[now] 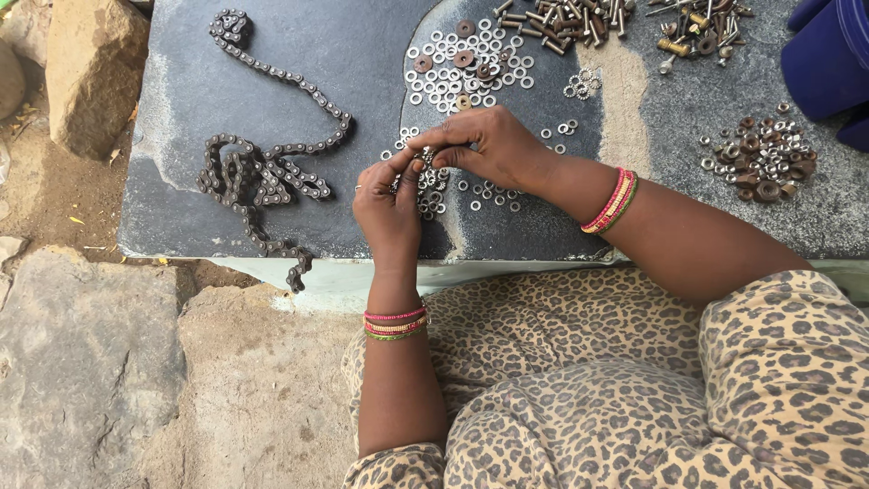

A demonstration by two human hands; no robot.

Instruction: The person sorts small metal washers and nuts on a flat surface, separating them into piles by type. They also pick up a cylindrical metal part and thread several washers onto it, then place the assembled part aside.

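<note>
My left hand (387, 210) and my right hand (484, 145) meet over the dark stone slab (181, 81). Both pinch a small cluster of metal washers (425, 172) between the fingertips; the exact piece held is partly hidden by the fingers. Loose silver washers (462, 68) lie scattered just beyond the hands, with a few rusty brown ones among them. More washers lie under and beside my right hand. Both wrists wear coloured bangles.
A long rusty roller chain (262, 172) snakes across the slab's left part and hangs over its front edge. Bolts and screws (579, 20) pile at the top. Mixed nuts and washers (765, 161) sit at right. A blue cloth (828, 54) and rocks (90, 72) border the slab.
</note>
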